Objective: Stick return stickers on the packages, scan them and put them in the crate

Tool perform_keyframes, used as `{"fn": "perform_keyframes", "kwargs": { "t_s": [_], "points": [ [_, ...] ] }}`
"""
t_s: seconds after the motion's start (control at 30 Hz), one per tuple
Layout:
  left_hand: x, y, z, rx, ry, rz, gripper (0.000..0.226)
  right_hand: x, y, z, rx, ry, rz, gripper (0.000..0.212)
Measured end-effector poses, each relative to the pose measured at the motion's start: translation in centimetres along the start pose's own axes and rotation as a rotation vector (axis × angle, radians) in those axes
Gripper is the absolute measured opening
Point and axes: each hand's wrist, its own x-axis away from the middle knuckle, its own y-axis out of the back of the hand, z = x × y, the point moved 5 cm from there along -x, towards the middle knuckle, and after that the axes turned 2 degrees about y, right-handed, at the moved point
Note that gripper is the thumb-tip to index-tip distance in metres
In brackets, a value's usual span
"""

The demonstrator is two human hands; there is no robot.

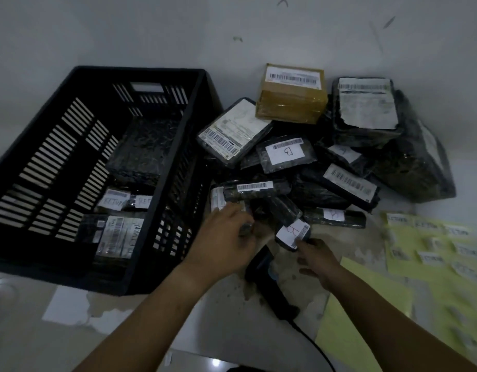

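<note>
- The right hand (pixel 316 260) is pinching the near end of a small black package (pixel 292 233), fingers and thumb closing on it below its white label, which is showing a handwritten letter and a barcode.
- The left hand (pixel 222 234) is reaching into the near edge of the pile (pixel 339 181) just beside that package, fingers curled; blur is hiding whether it is actually holding anything, so I cannot tell.
- No return sticker is showing on the small black package, so the step in hand is probably picking the next package out for stickering.
- The scanner (pixel 261 267) is lying on the floor (pixel 232 318) between the two hands, untouched, its cable (pixel 309 342) trailing back toward the person.
- The sticker sheets (pixel 430 245) are lying to the right of the right hand, yellow backing with rows of white return stickers, blurred here.
- The crate (pixel 194 157) is standing to the left, already holding several stickered packages (pixel 113 234), while many more are waiting in the pile, a brown box (pixel 291 103) among them, so the task is looking less than half done.
- The next move is likely calling for lifting the package clear, freeing one hand to peel a sticker, and pressing it beside the barcode rather than over it, so the scan is working afterwards.
</note>
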Motion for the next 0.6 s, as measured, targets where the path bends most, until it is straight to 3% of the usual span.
{"fn": "perform_keyframes", "kwargs": {
  "t_s": [0.1,0.2,0.33,0.6],
  "points": [
    [-1.3,-3.3,0.1,0.126,0.132,0.192,0.037,-0.5,-0.5,0.5,-0.123,-0.018,-0.036,0.038],
    [-2.4,-5.2,-0.1,0.200,0.225,0.267,0.032,-0.2,-1.0,1.4,-0.211,-0.003,-0.067,0.022],
    [-2.9,-6.0,-0.8,0.266,0.283,0.270,0.032,-0.1,-1.6,2.1,-0.217,0.019,-0.058,0.018],
    [-2.0,-5.9,-1.2,0.305,0.307,0.234,0.031,-1.3,-2.1,1.9,0.064,0.116,-0.105,0.024]
  ]
}}
